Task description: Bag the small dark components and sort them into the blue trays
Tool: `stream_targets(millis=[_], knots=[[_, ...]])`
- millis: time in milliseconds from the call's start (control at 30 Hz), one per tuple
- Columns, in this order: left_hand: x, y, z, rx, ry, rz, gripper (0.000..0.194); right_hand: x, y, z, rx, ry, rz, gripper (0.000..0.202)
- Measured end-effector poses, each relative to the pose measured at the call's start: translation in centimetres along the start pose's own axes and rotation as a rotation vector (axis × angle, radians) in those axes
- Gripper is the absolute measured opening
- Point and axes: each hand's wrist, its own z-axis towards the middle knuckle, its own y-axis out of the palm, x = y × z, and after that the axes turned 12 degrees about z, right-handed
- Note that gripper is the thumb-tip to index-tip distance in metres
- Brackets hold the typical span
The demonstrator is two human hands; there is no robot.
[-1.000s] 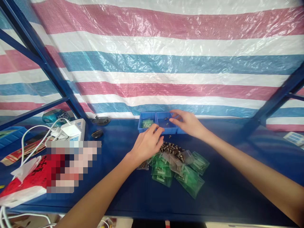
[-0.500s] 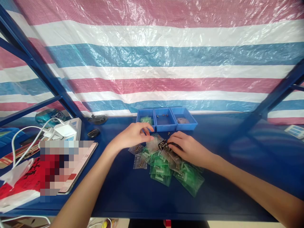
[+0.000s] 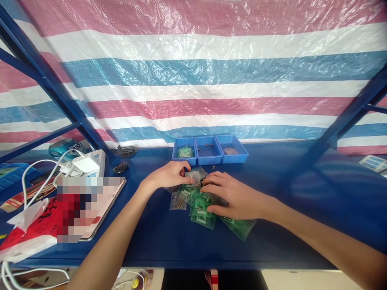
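Note:
Several green bags lie in a pile on the blue table, with small clear bags among them. My left hand is at the pile's upper left, thumb and fingers closed around the edge of a clear bag. Over the right part of the pile, my right hand rests palm down with its fingers spread, covering some bags and small dark pieces. A clear bag with brass-coloured pins lies at the pile's left edge. What is under my right palm is hidden.
Behind the pile stand three joined blue trays: the left one holds green bags, the middle one a few small parts, the right one pinkish bags. A black mouse, a tablet and white cables are at the left.
My right hand has moved left over the pile, and its fingers have spread wider. My left hand has moved slightly, its fingers now nearer the clear bag. The view has shifted a little.

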Motion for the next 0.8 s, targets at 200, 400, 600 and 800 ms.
stream_targets(millis=[200,400,600,800], knots=[[0.7,1.0,0.2,0.087,-0.051,0.104,0.05,0.7,0.0,0.1,0.02,-0.001,-0.028,0.035],[1.1,1.8,0.5,0.126,-0.067,0.047,0.042,1.0,0.2,0.1,0.025,0.009,-0.025,0.034],[2.1,1.8,0.3,0.156,0.016,-0.252,0.038,1.1,0.4,-0.1,0.057,0.039,-0.055,0.045],[2.0,1.4,0.5,0.182,-0.014,-0.408,0.035,1.1,0.3,-0.2,0.049,0.046,-0.046,0.046]])
